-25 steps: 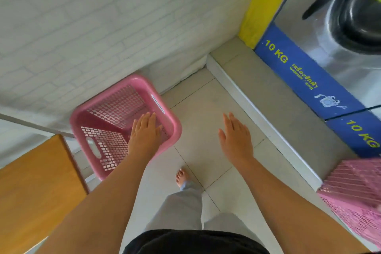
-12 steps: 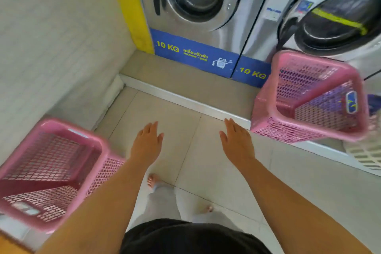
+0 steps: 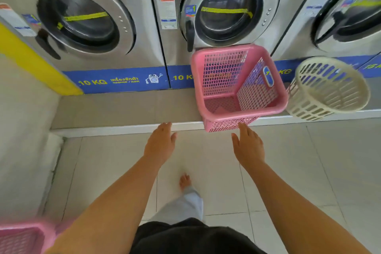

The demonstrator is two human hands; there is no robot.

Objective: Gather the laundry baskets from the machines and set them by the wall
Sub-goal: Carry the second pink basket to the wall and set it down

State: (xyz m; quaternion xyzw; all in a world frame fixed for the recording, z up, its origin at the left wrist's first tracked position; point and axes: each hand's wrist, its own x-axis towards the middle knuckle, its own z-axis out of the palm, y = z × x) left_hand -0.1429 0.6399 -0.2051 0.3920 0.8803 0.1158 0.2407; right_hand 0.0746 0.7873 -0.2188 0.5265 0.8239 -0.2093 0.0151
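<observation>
Left hand [image 3: 159, 142] and right hand [image 3: 248, 146]: both flat, fingers spread, empty. Right fingertips just short of pink basket [image 3: 237, 88] on the step below the middle washer [image 3: 224, 12]; cream round basket [image 3: 327, 88] beside it. Second pink basket [image 3: 22, 237] cropped, blurred. View swung right since 0.5 s ago.

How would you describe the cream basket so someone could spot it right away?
Look along the row of steel washing machines to the raised ledge at their base. The cream basket sits there, right of the pink basket. It alone is round with wide slots; the pink one is square and fine-meshed.
</observation>
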